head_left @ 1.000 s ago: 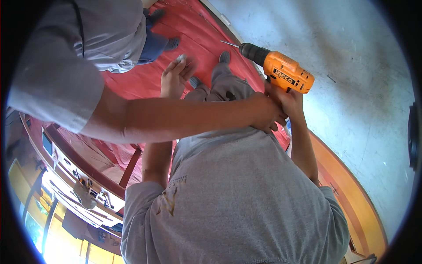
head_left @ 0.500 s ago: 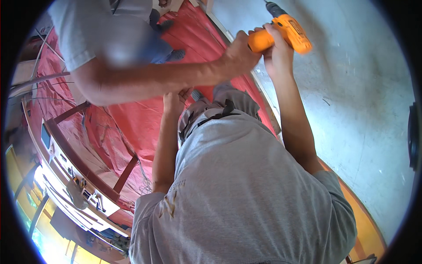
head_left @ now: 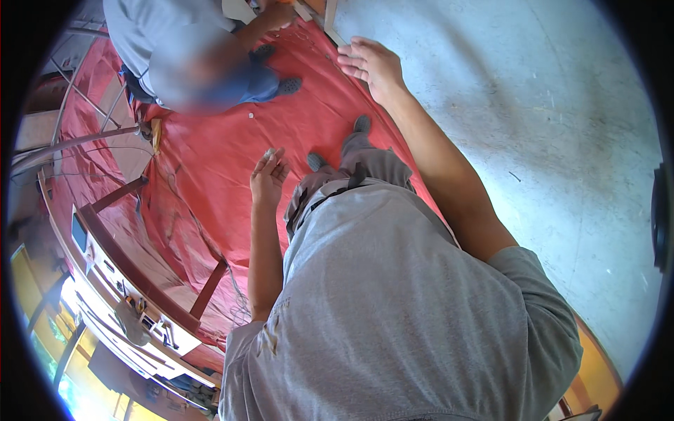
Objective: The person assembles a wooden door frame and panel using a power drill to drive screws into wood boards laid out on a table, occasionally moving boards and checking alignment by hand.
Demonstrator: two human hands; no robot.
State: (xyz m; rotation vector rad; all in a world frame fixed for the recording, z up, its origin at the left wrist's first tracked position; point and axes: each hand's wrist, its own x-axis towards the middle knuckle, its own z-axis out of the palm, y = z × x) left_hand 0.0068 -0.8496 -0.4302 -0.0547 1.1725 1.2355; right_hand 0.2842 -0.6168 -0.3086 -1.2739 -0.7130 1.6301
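Observation:
My right hand (head_left: 375, 69) is raised in front of the pale wall, fingers stretched out and slightly bent, with nothing in it. Lower and to the left, over the red floor sheet (head_left: 217, 144), is my left hand (head_left: 268, 179). Its fingers are curled in, and a small pale spot shows at the fingertips; what it is, I cannot make out. The orange cordless drill is not visible. At the upper left another person (head_left: 133, 35) in a grey shirt and blue trousers bends low, a hand (head_left: 277, 15) stretched toward the wall's base.
The pale blue-grey wall (head_left: 562, 140) rises close on my right. To my left stands a long curved-looking bench (head_left: 186, 340) with hand tools (head_left: 133, 302) on it. Metal bars (head_left: 77, 144) and thin cables lie at the far left. A small white bit (head_left: 251, 114) is on the sheet.
The orange drill, which my right hand and the other person's hand both held, has left my hand and the view. The other person has drawn back to the upper left and bent down.

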